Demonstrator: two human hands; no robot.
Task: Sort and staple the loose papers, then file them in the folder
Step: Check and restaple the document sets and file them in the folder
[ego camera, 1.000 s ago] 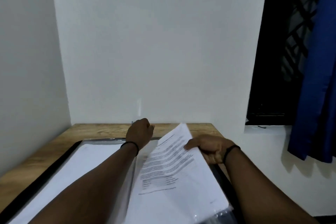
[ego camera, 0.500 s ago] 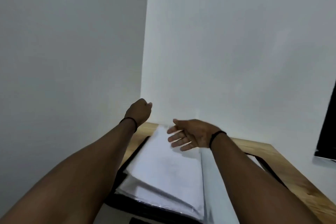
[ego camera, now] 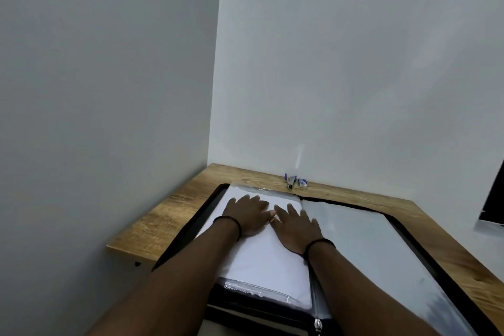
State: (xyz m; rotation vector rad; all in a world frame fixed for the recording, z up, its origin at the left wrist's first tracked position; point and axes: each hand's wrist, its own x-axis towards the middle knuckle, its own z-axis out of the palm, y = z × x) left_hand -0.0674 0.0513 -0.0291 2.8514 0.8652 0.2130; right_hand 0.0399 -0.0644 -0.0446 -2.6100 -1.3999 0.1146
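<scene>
Two plain white walls point(ego camera: 354, 63) meet at a corner behind a wood-grain table point(ego camera: 163, 215), which fits into that corner. The left wall point(ego camera: 95, 90) is in greyer shade than the rear one. A dark opening point(ego camera: 495, 199) shows at the right edge.

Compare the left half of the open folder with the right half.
The left half carries a thick stack of white paper in clear sleeves; the right half shows one flat, greyish clear sleeve. Both hands, the left hand and the right hand, press flat on the left half; nothing rests on the right half. The left half sits visibly higher than the right half. Both lie open on the wooden desk inside the same black zip border.
</scene>
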